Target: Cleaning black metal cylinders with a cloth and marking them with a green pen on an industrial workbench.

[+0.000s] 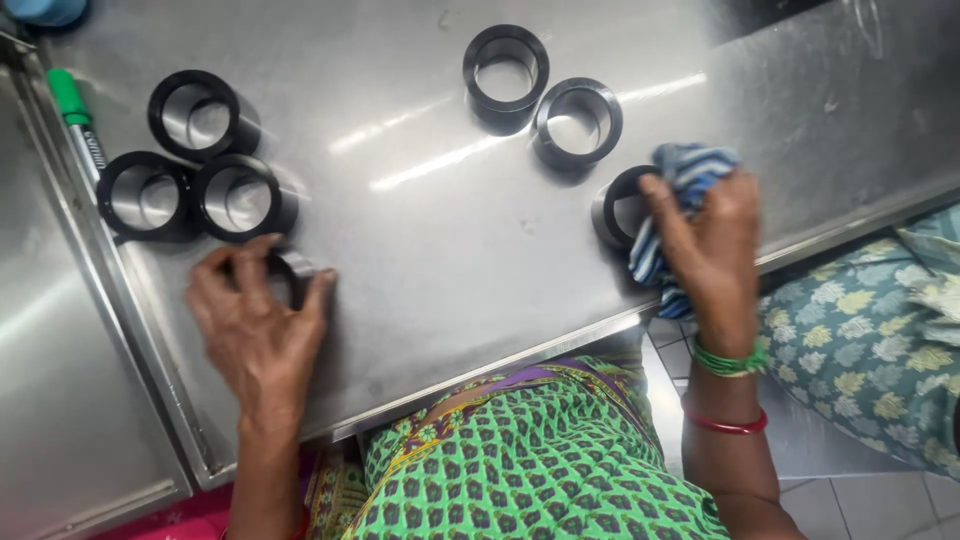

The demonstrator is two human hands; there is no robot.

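The left hand is curled over a short black cylindrical ring, thumb on one side and fingers on the other, closed around it where it rests on the brushed stainless-steel table; the hand is blurred, so the exact finger placement is hard to tell. The right hand is clenched on a bunched blue-and-white striped cloth, its thumb pressed onto the rim of another black ring that sits on the table near the front edge. Just beyond the left hand, three more black rings stand close together, two of them touching. Farther back, near the middle of the table, two grey-black rings stand side by side. A green-capped marker pen lies along the table's left edge. Green and red bangles circle the right wrist.
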